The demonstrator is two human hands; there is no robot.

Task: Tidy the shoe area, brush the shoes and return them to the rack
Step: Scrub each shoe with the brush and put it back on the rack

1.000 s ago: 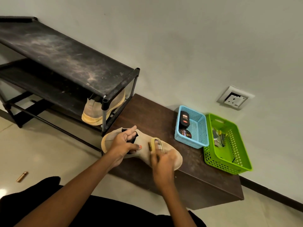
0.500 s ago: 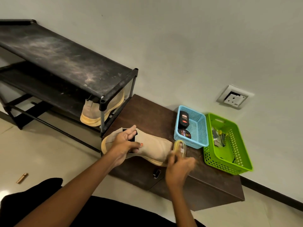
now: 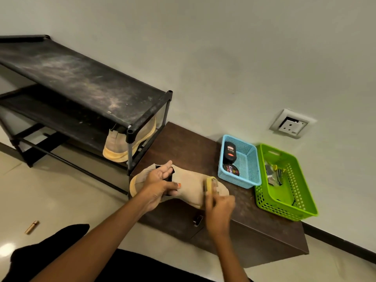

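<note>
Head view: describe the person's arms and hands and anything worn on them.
The left arm and right arm are bare to the frame's edge: no sleeves, watch or bracelet. The left hand has orange polish on its thumbnail, no rings. The right hand is motion-blurred; its nails cannot be told.

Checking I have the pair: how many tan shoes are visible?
2. The held shoe lies on the cabinet, gripped by the left hand; the racked shoe sits on a rack shelf, partly hidden. Others may be hidden.
</note>
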